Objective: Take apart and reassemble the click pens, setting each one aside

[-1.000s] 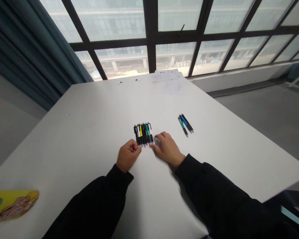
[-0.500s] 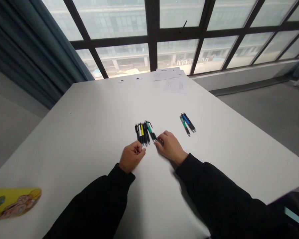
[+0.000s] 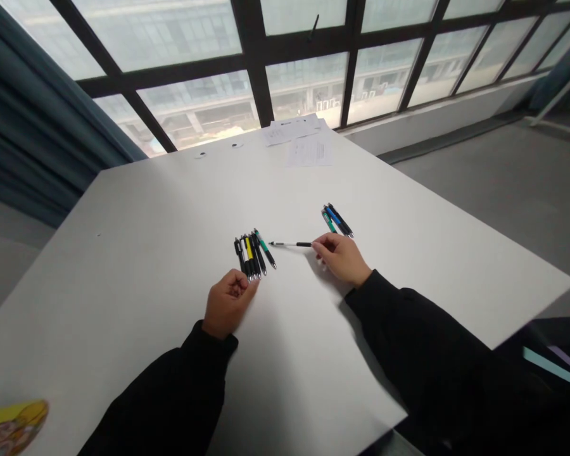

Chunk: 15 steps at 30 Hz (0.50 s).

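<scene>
Inside right edge of white counter (image 3: 437,253), our right hand (image 3: 342,258) pinches slim black-and-white pen (image 3: 289,244); left hand (image 3: 225,305) curled beside assorted-colour slim pens (image 3: 249,254).

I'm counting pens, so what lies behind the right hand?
Beyond the right hand lie a green pen, a blue pen and a black pen. The hand covers the green pen's lower end; anything else it covers cannot be seen.

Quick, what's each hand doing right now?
Left hand: curled loosely closed, next to the row of pens; I can't tell if it's touching them.
Right hand: closed, holding a white-and-black pen by its black end.
</scene>
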{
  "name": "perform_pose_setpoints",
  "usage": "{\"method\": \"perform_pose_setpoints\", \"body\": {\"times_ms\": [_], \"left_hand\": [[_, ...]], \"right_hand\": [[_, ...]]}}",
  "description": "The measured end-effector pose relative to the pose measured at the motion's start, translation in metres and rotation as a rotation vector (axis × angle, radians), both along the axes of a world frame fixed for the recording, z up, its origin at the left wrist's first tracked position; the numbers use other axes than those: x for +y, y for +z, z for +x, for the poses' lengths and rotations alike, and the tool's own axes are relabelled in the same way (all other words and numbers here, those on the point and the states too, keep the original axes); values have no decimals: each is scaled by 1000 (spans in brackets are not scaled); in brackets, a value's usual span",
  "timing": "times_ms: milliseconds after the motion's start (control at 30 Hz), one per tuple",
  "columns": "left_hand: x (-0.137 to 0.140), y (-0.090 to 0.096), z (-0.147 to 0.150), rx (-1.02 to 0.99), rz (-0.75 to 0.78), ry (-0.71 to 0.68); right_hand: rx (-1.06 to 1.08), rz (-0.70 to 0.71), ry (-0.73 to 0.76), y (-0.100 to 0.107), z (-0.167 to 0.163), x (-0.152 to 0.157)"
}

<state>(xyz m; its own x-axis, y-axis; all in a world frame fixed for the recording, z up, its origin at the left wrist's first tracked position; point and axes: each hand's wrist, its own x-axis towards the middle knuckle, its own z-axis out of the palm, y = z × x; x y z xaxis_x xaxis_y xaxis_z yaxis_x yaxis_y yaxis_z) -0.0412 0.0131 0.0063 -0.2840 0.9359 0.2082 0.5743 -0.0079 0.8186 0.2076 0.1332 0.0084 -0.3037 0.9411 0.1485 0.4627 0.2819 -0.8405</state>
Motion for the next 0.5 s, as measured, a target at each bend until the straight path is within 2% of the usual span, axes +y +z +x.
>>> {"method": "perform_pose_setpoints", "body": {"times_ms": [33,133,200,300,500], "left_hand": [[2,-2,5,-15,18,10],[9,-8,23,-90,81,-13],[13,-10,33,-88,70,-89],[15,-9,36,-128,16,-146],[3,-6,22,-113,-46,-127]], "right_hand": [[67,-56,17,1,8,3],[520,-333,90,4,23,8],[643,-443,125,7,26,9],[626,-514,170,9,22,8],[461,-521,232,3,12,0]]}}
